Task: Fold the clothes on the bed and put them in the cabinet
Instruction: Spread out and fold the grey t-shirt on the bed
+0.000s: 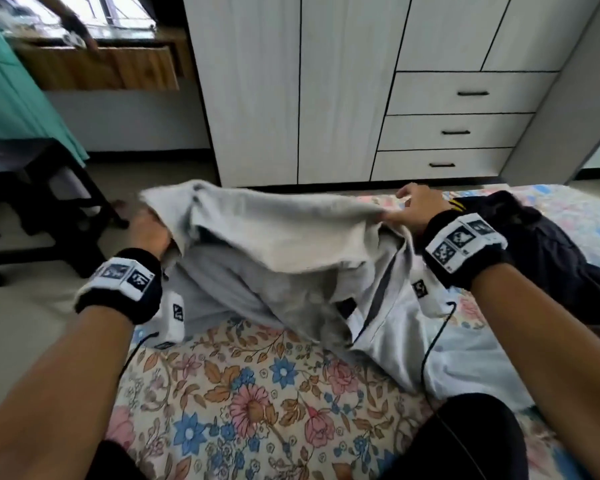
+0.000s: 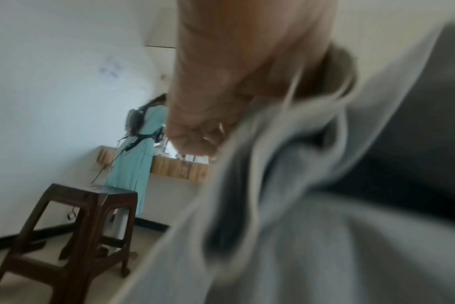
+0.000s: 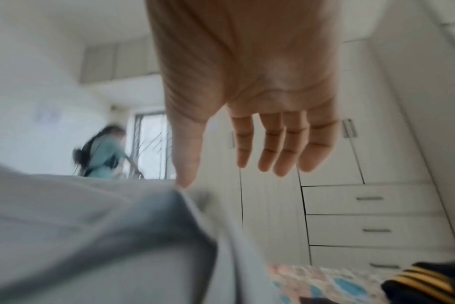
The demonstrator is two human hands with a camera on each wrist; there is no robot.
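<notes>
From the head view, a pale grey cotton garment point(image 1: 281, 258) lies rumpled on the floral-print bed sheet point(image 1: 243, 403), its far edge lifted between both hands, before the white panelled cabinet point(image 1: 326, 91). The left wrist view shows the left hand point(image 2: 221, 98) clenched around the cloth. The right wrist view shows the right hand point(image 3: 247, 86) spread, fingers straight, thumb tip touching the fabric.

We count two garments on the one bed point(image 1: 243, 393): a grey garment point(image 1: 274, 244) and a dark garment with yellow stripes point(image 1: 548, 251). We see one white cabinet point(image 1: 291, 98) with three drawers point(image 1: 465, 129), and one dark stool point(image 1: 35, 202) on the floor. There are two hands, the left hand point(image 1: 149, 233) and the right hand point(image 1: 416, 209), and one other person in a teal garment point(image 2: 135, 156) by the window.
</notes>
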